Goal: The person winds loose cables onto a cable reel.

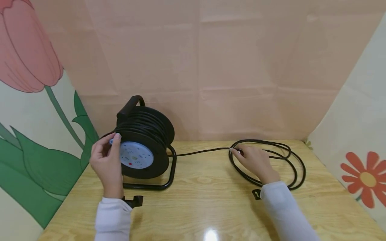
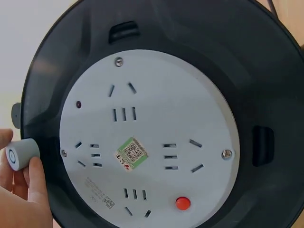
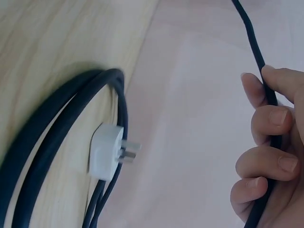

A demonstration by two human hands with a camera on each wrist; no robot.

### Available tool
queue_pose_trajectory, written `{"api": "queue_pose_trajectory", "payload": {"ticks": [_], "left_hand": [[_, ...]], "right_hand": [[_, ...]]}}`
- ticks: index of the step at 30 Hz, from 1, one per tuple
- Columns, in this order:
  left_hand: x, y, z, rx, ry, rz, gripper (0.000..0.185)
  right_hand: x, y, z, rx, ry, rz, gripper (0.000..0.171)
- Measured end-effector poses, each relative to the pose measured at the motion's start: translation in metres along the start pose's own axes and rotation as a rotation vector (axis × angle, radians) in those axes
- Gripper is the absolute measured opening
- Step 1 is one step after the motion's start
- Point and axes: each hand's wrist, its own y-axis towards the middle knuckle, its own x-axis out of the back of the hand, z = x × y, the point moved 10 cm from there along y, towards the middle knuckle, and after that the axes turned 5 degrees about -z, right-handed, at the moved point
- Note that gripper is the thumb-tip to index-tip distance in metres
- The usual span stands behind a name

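Note:
A black cable reel (image 1: 161,164) stands on the left of the table, its drum wound with black cable. Its grey socket panel (image 2: 156,90) has several slotted outlets and a red button. My left hand (image 1: 105,164) pinches the reel's small grey crank knob (image 2: 26,153) at the disc's edge. From the reel, the loose cable (image 1: 202,151) runs right to my right hand (image 1: 254,162), whose fingers curl round it. In the right wrist view, a white plug (image 3: 105,152) with metal pins lies beside loops of cable.
Loose cable coils (image 1: 304,167) lie on the right of the wooden table (image 1: 196,201). Behind rises a pinkish-brown backdrop (image 1: 196,67). The reel's black tube frame (image 1: 147,187) rests on the tabletop, and its carrying handle (image 1: 126,108) sticks up at the back.

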Motion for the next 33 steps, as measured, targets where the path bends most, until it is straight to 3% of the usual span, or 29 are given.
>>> {"api": "queue_pose_trajectory", "payload": {"ticks": [5,9,15,23,33], "left_hand": [[-0.006,-0.006,-0.024,-0.031,0.049,0.040,0.029],[-0.011,-0.008,-0.035,-0.036,0.074,0.065,0.030],[-0.021,-0.006,-0.018,-0.037,0.064,0.148,0.021],[-0.034,-0.013,-0.006,-0.015,0.152,0.273,0.018],[-0.038,-0.018,-0.008,0.004,0.188,0.337,0.021]], "right_hand": [[0.003,0.008,0.014,0.054,-0.022,-0.035,0.036],[-0.001,0.013,0.016,0.017,0.000,-0.027,0.039],[-0.010,0.019,0.022,-0.039,0.032,-0.010,0.055],[-0.025,0.020,0.036,-0.021,0.087,0.052,0.039],[-0.033,0.020,0.039,-0.029,0.111,0.097,0.029]]}}
